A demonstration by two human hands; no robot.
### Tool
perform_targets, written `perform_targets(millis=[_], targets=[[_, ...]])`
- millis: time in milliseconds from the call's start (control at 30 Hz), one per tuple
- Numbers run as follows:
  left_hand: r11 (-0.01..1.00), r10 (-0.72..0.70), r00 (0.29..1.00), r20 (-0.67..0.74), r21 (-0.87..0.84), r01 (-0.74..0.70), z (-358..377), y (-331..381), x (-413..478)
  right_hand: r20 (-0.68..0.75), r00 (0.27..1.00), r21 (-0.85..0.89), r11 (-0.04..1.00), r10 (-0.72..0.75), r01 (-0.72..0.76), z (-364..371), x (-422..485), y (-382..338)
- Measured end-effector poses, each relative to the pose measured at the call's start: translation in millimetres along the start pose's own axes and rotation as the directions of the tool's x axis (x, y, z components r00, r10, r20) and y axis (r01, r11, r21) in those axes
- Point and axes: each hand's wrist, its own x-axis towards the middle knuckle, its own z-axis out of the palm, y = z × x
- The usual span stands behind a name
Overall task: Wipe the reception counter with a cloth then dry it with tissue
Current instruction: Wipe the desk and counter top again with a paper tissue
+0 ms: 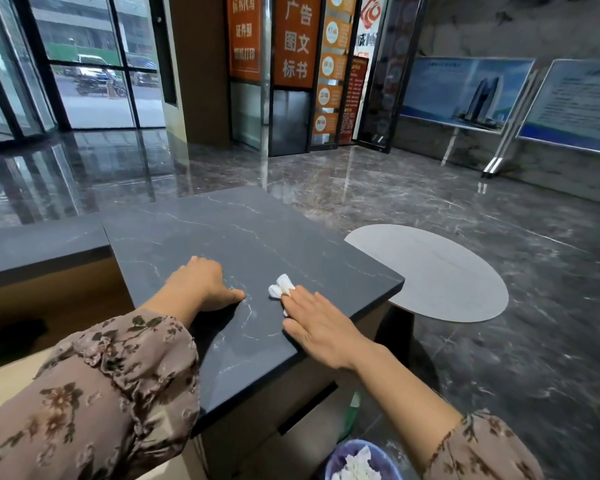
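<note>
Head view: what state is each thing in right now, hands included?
Tissue, crumpled, on the counter, partly under the right hand.
Right hand, flat, pressing the tissue.
Left hand, resting on the counter, holding nothing.
Counter, wet or dry cannot be told.
Bin, holds crumpled white paper.

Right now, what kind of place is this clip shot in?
Probably a commercial building's lobby or reception area. It has a dark grey veined stone counter, a glossy dark marble floor, a tall glass entrance wall facing a street, and orange sign panels with Chinese text.
</note>
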Motion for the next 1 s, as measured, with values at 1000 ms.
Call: perform_targets(millis=[1000], targets=[[0.996,-0.089,0.991,-0.104,-0.017,0.088,18,8,-98,-0.040,0.999,0.055,0.998,0.016,-0.014,7,-37,12]])
